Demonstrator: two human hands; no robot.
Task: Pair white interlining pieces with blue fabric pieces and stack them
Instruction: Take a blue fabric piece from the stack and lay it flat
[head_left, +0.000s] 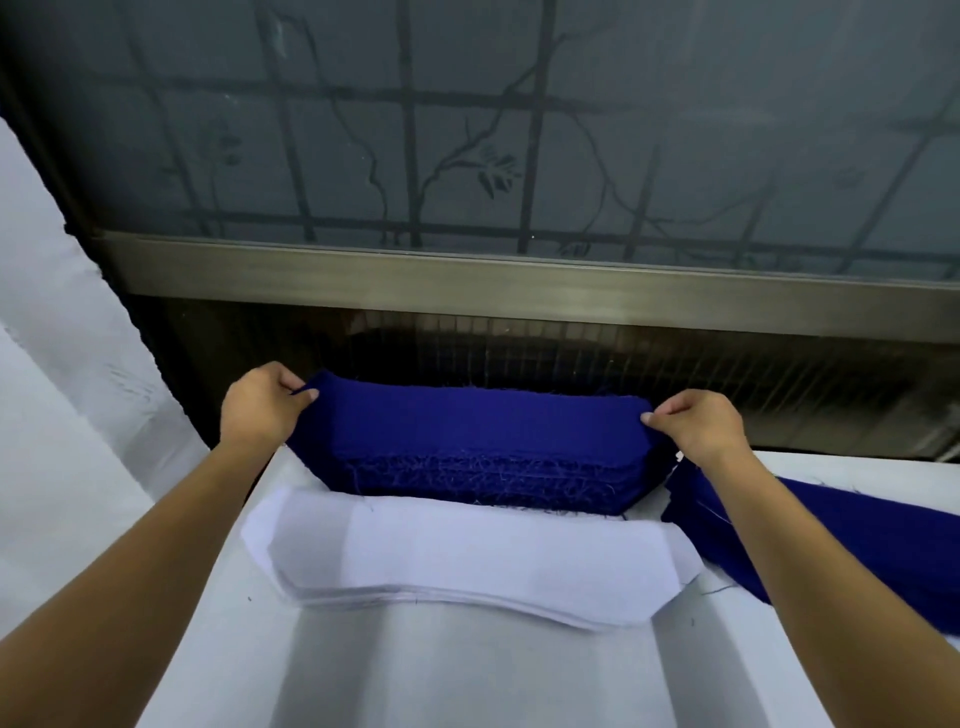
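You've got the top blue piece (467, 415) pinched at both ends, left grip (260, 410) and right grip (696, 426) each closed on a corner, up on the thick blue stack (478, 473) at the far edge. Just in front lies the white interlining stack (467, 561), untouched and deep, so I'd say plenty of pairing is left. That blue pile (831, 530) to your right may be finished pairs; can't tell. White-covered worktop (467, 675), frosted barred window (467, 130) behind.
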